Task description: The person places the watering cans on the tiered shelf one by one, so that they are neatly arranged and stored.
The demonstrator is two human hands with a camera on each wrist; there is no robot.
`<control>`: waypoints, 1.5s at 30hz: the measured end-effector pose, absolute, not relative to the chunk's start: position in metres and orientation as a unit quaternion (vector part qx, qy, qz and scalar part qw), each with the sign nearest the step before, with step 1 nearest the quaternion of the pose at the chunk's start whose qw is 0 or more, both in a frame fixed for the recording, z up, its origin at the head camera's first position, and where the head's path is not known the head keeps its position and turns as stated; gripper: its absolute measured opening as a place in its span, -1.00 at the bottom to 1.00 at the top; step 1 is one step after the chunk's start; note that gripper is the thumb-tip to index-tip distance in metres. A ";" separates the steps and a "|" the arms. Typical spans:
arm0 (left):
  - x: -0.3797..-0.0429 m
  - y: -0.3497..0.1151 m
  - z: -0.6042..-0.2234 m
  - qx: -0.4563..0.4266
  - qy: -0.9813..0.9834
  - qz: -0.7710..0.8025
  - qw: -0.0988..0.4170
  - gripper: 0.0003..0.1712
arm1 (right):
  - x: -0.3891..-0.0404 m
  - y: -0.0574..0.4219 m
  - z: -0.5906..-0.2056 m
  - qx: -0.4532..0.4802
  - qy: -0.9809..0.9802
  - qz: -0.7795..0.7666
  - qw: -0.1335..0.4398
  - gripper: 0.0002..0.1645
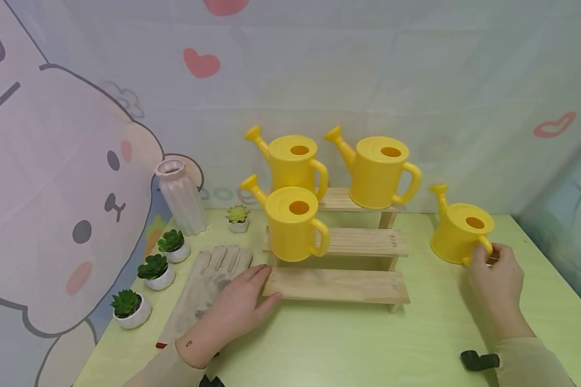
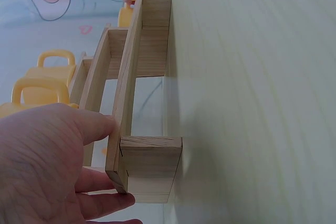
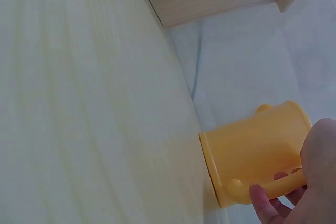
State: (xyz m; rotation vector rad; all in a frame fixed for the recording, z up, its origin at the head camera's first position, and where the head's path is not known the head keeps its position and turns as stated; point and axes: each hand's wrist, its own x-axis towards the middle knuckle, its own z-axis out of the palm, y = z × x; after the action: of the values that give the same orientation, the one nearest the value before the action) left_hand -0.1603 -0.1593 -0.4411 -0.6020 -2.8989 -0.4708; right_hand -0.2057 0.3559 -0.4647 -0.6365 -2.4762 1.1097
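Note:
At the right, my right hand (image 1: 497, 277) grips the handle of a yellow watering can (image 1: 457, 236), which is upright on the table with its spout toward the back left. In the right wrist view, fingers (image 3: 268, 205) curl around that handle. My left hand (image 1: 242, 301) holds the left end of the lowest step of a three-step wooden shelf (image 1: 336, 286). Its thumb and fingers straddle the board's corner in the left wrist view. Two yellow cans, a left one (image 1: 290, 161) and a right one (image 1: 378, 172), stand on the top step; another can (image 1: 292, 226) is on the middle step's left.
Left of the shelf lies a pair of grey gloves (image 1: 198, 295), partly under my left forearm. Several potted succulents (image 1: 156, 272) line the table's left side. A pale ribbed vase (image 1: 183, 199) and a small succulent (image 1: 238, 219) are behind. A printed cloth (image 1: 368, 64) hangs at the back.

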 end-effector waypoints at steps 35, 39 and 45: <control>-0.162 -0.158 -0.443 -0.189 -0.968 -0.153 0.063 -0.18 | -0.162 0.326 -0.359 -0.122 -0.780 0.441 0.428 -0.62; -0.162 -0.158 -0.443 -0.192 -0.968 -0.150 0.066 -0.18 | -0.148 0.314 -0.344 -0.080 -0.757 0.465 0.453 -0.65; -0.162 -0.158 -0.443 -0.192 -0.967 -0.152 0.066 -0.18 | -0.134 0.298 -0.328 0.049 -0.663 0.574 0.478 -0.73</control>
State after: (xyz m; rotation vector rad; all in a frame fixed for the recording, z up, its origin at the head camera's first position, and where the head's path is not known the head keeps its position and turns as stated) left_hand -0.1615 -0.1582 -0.4429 -0.5788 -2.9174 -0.4594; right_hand -0.1335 0.2981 -0.3284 0.1194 -1.6203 1.4013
